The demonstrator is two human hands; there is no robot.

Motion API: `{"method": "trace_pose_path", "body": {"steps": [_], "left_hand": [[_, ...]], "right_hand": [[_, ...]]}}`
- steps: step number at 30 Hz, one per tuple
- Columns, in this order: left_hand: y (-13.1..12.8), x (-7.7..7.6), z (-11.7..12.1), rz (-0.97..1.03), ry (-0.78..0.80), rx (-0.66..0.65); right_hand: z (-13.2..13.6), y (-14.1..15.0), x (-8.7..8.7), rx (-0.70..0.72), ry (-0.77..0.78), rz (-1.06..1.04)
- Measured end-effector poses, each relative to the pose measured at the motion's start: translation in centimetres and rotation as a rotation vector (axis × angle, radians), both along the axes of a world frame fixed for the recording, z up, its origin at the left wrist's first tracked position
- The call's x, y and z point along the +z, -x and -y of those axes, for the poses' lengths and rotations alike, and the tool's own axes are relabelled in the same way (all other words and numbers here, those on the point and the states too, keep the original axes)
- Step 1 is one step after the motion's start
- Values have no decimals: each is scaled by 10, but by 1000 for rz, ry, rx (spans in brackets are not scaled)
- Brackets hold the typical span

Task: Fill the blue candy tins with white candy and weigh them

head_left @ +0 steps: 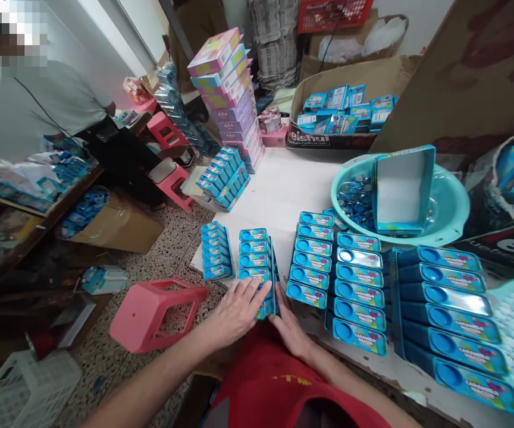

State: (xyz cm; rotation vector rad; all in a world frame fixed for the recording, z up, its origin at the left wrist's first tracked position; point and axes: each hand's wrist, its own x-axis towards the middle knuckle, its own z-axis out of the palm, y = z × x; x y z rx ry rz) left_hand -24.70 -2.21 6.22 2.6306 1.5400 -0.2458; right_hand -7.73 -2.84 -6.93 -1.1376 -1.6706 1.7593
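A row of small blue candy boxes point(254, 246), with a round recess and "Caramelo Macizo" lettering on top, lies at the near edge of the white table. My left hand point(237, 309) is over the near end of this row, fingers closed on the box tops. Along the row's right side is my right hand point(290, 324), its fingers against a thin blue card wall and its thumb at the near end. The fingertips of the right hand are partly hidden. Left of this row stands another row of blue boxes point(216, 249).
More blue box rows point(359, 291) stand to the right, beside a turquoise basin point(451, 208) with round blue pieces and an upright open carton point(404, 190). Stacked pink and purple boxes point(234, 113) stand behind. A red stool point(145, 315) is at left; a person point(74, 101) stands beyond.
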Motion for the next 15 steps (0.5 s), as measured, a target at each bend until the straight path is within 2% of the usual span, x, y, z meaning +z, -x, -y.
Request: {"method": "trace_pose_path", "body": {"steps": [4, 6, 8, 10, 11, 12, 14, 15], "left_hand": [[-3, -21, 4, 21, -151, -27], [-5, -26, 5, 75, -179, -14], [-2, -25, 5, 180, -120, -19], [5, -23, 3, 394, -40, 8], [10, -24, 0, 548, -32, 93], [15, -25, -4, 728, -52, 239], [22, -34, -17, 1125, -100, 663], [23, -41, -24, 1326, -58, 875]], "right_hand": [[1, 3, -4, 25, -14, 11], [1, 2, -5, 45, -22, 12], [3, -1, -4, 59, -18, 8], [5, -7, -2, 49, 0, 5], [6, -9, -1, 34, 20, 5], [6, -12, 0, 10, 50, 6], [5, -12, 0, -70, 139, -9], [3, -9, -1, -137, 190, -36]]}}
